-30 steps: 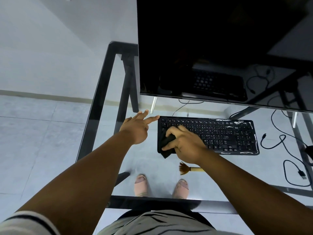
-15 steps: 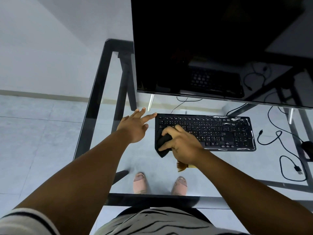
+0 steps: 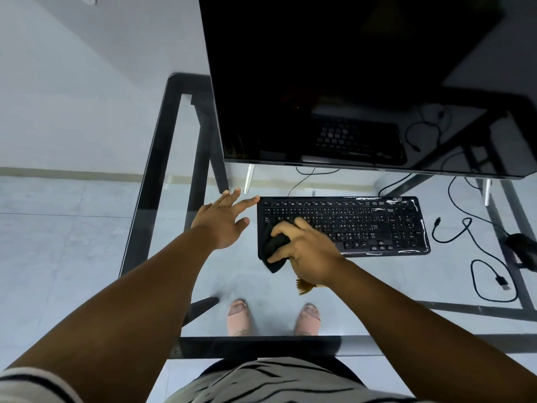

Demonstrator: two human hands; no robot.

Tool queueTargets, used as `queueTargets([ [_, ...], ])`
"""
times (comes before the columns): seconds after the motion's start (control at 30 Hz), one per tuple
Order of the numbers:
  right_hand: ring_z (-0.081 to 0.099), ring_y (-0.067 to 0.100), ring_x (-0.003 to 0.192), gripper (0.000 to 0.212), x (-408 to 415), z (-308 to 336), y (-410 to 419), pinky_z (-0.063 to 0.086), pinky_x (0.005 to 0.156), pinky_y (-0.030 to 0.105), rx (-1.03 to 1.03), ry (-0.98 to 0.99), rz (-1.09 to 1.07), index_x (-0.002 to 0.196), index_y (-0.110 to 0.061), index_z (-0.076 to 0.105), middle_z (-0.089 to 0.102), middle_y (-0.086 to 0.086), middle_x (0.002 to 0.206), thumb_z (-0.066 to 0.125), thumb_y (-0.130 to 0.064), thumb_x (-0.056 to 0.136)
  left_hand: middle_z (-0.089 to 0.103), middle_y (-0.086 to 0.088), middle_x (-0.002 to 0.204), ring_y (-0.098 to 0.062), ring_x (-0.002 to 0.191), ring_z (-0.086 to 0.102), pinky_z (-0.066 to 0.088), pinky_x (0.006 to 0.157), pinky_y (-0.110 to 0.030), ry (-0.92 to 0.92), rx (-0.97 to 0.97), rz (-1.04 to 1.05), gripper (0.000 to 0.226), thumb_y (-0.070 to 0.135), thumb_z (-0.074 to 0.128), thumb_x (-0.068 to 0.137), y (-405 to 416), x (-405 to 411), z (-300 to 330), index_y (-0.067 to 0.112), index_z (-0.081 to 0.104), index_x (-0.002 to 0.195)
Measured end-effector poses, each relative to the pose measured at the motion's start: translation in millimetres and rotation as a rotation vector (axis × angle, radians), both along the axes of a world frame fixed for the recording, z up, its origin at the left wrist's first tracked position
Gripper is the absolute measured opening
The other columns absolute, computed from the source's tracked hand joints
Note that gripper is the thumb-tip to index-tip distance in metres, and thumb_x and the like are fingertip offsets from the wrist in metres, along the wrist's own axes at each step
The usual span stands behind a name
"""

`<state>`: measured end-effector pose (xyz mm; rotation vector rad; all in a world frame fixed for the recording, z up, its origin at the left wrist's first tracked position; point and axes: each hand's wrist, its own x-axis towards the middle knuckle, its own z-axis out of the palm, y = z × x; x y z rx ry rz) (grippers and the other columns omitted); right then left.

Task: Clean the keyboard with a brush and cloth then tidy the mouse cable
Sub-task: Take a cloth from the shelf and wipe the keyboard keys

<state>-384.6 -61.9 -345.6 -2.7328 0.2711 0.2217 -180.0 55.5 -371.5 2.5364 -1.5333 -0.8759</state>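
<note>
— What are the fingers doing?

— The right hand [image 3: 305, 248] has its fingers curled round a bunched black cloth [image 3: 274, 251], pressing it onto the left end of the keyboard [image 3: 363, 225]. The left hand [image 3: 225, 221] is spread flat, fingers straight, holding nothing; one fingertip is just at the keyboard's top left corner.

— How does the keyboard lie?

— Flat, long axis running left to right across the desk, its key rows facing the person. A brush [image 3: 305, 285] lies just nearer the person, bristles pointing left, its handle hidden under the right wrist.

— And the mouse?

— The mouse [image 3: 521, 247] sits well off to the right, its cable [image 3: 476, 237] trailing loose in loops beside it.

— The surface?

— A glass desk [image 3: 145, 199] with a black frame; you can see through it to pale floor tiles and the person's feet. A big dark monitor [image 3: 348, 82] stands behind the keyboard, mirroring it. Plain pale wall to the left.
</note>
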Motion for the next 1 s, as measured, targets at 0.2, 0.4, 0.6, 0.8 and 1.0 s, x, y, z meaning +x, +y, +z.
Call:
queueTargets([
  [0.2,0.046,0.016,0.094,0.041,-43.2,-6.6,-33.3,0.053,0.069,0.035,0.016,-0.096,-0.235,0.087,-0.038,0.078,0.057,-0.013,0.113,0.058,-0.002,0.079,0.003,0.007,0.163,-0.017,0.15,0.005,0.018,0.115,-0.047,-0.021,-0.029,0.052,0.054,0.042,0.031,0.102,-0.6,-9.4,1.6,0.053,0.005,0.148],
  [0.4,0.057,0.013,0.09,0.046,-51.7,-9.6,-20.5,0.052,0.072,0.026,0.188,-0.249,-0.546,0.11,-0.032,0.073,0.051,-0.008,0.108,0.058,-0.003,0.079,0.004,0.012,0.162,-0.012,0.148,0.01,0.02,0.115,-0.043,0.028,-0.235,0.086,0.069,0.049,0.044,0.095,20.1,-38.7,-16.6,0.033,0.01,0.154],
  [0.6,0.048,0.015,0.103,0.038,-44.6,-10.2,-8.0,0.052,0.077,0.032,0.067,-0.012,-0.323,0.107,-0.044,0.072,0.046,-0.014,0.116,0.055,-0.018,0.085,0.004,0.013,0.162,-0.007,0.148,0.008,0.019,0.118,-0.04,0.046,-0.221,0.056,0.088,0.062,0.051,0.087,27.0,-44.1,-29.7,0.031,0.003,0.154],
  [0.8,0.05,0.018,0.097,0.034,-45.8,-12.3,-12.9,0.054,0.069,0.032,0.019,-0.078,-0.33,0.095,-0.041,0.076,0.051,-0.014,0.112,0.061,-0.014,0.081,0.0,0.016,0.161,-0.009,0.149,0.006,0.02,0.115,-0.042,0.051,-0.175,0.024,0.102,0.062,0.062,0.08,26.0,-41.8,-26.8,0.036,-0.005,0.153],
  [1.0,0.044,0.017,0.099,0.036,-25.6,-6.1,-11.2,0.048,0.062,0.031,-0.007,-0.081,-0.153,0.095,-0.042,0.075,0.052,-0.012,0.117,0.059,-0.011,0.084,0.004,0.014,0.161,-0.01,0.149,0.006,0.02,0.114,-0.043,0.055,-0.17,0.027,0.102,0.06,0.063,0.081,25.3,-41.9,-24.8,0.035,-0.004,0.153],
])
